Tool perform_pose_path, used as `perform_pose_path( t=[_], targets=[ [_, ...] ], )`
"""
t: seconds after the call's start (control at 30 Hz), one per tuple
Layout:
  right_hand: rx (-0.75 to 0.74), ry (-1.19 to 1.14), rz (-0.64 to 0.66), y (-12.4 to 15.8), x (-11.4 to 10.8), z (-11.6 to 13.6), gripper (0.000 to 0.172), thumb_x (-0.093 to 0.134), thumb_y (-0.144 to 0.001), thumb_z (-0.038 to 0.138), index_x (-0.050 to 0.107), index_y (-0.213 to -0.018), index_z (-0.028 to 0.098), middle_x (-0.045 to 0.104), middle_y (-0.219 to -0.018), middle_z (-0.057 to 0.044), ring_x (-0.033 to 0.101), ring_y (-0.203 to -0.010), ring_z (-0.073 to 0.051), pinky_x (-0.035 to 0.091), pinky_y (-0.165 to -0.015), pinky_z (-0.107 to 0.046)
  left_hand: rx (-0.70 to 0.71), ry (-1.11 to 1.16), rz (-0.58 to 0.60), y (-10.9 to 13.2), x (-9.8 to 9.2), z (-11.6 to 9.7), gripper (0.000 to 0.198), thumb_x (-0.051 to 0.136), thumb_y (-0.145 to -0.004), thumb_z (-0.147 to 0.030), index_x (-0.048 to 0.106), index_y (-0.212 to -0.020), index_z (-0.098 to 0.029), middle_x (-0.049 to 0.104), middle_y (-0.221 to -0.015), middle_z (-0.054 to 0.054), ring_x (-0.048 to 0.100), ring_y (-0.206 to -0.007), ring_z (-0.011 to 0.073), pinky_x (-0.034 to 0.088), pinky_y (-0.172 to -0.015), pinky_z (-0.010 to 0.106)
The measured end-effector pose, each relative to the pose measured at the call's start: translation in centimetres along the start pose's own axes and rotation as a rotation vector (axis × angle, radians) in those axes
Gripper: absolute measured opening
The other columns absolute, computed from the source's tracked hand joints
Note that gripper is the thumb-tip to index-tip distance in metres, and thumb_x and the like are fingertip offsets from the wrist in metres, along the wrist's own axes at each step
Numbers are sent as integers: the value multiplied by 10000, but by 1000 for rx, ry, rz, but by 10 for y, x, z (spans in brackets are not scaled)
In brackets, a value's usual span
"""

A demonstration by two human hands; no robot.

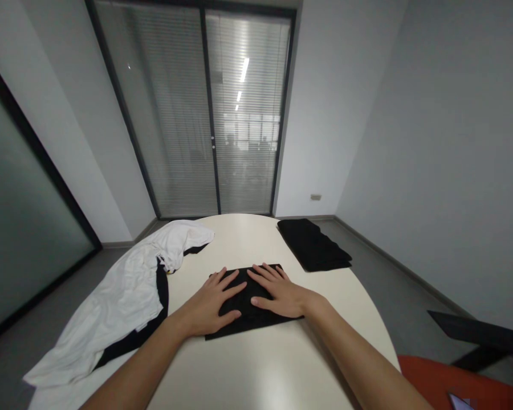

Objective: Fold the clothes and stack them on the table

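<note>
A black folded cloth (256, 323) lies flat near the middle of the pale table, its kind hard to make out. My left hand (214, 304) rests on its left part, fingers spread and pointing away from me. On the right part lies my right hand (277, 293), also palm down with fingers apart. Neither hand grips the fabric; both press flat on top of it. The palms and arms cover the cloth's left and right sides.
White clothing (128, 290) with black fabric beneath it drapes over the left edge of the table (239, 370). Another folded black cloth (312, 245) lies at the far right edge. A red chair seat (436, 376) with a black armrest (479, 333) stands at lower right.
</note>
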State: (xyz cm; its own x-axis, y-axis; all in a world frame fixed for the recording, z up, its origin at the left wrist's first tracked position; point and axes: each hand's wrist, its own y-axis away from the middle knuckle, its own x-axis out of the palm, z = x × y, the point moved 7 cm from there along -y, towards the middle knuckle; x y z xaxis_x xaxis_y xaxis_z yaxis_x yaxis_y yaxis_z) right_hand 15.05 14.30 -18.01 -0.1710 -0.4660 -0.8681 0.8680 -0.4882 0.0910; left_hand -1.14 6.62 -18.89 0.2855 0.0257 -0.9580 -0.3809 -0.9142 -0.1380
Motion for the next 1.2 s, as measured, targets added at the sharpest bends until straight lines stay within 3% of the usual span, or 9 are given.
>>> perform_pose_path(
  t=[0.07,0.17,0.33,0.4,0.53,0.7,0.93,1.07,1.2],
  targets=[
    [27,-8,7,-2,3,-3,692,320,-971,663,218,-1577,345,112,-1661,3,27,-1534,-287,-9,-1225,-566,-13,-33,-5,1,-1,-4,660,592,-913,-514,368,-1517,-371,286,-1620,56,231,-1472,402,274,-1149,633],
    [-4,11,-17,-5,1,-6,535,246,-1032,514,365,-1524,342,219,-1641,21,89,-1533,-244,-3,-1229,-552,-8,-54,-68,0,-11,-14,510,523,-961,-489,484,-1450,-350,460,-1505,64,421,-1350,337,348,-1120,564],
    [-95,70,-64,-7,-5,-2,490,470,-898,209,529,-1374,302,389,-1575,13,149,-1523,-245,21,-1224,-570,-13,-20,-94,-4,-19,-24,378,419,-1021,-395,574,-1349,-287,629,-1244,67,564,-1123,248,465,-999,457],
    [-103,52,-58,-8,-4,-2,539,486,-839,153,533,-1355,299,400,-1568,15,162,-1521,-250,40,-1221,-581,-3,-7,-102,-4,-15,-23,398,479,-996,-382,544,-1372,-269,590,-1333,77,529,-1215,264,444,-1041,467],
    [-88,-9,-43,-11,-3,-8,635,491,-828,167,437,-1446,304,399,-1568,-8,179,-1516,-265,92,-1216,-597,41,43,-51,-3,1,-18,567,521,-966,-366,380,-1507,-272,371,-1579,55,305,-1460,280,317,-1181,488],
    [-89,-41,-54,-11,-3,-12,656,513,-818,179,431,-1462,272,468,-1515,-54,221,-1504,-283,152,-1209,-600,28,66,-6,-2,4,-19,576,542,-937,-342,415,-1492,-255,385,-1575,69,351,-1447,279,310,-1191,494],
    [-74,-13,18,-9,0,-7,683,463,-879,197,330,-1534,336,316,-1609,19,117,-1525,-282,68,-1212,-614,41,54,9,-2,7,-21,662,541,-933,-306,299,-1549,-299,302,-1617,59,290,-1477,293,287,-1198,518],
    [-63,-35,22,-9,-2,-10,644,488,-884,206,386,-1509,324,401,-1566,14,161,-1519,-276,96,-1220,-600,57,33,2,-1,7,-22,634,544,-927,-279,346,-1525,-351,294,-1619,47,304,-1469,310,299,-1184,541],
    [-110,-77,-62,-5,-9,-15,569,492,-953,361,399,-1509,280,343,-1598,-37,203,-1511,-262,144,-1233,-539,70,34,-12,-1,3,-25,663,574,-892,-260,366,-1517,-328,267,-1630,52,268,-1484,317,286,-1190,550]
  ],
)
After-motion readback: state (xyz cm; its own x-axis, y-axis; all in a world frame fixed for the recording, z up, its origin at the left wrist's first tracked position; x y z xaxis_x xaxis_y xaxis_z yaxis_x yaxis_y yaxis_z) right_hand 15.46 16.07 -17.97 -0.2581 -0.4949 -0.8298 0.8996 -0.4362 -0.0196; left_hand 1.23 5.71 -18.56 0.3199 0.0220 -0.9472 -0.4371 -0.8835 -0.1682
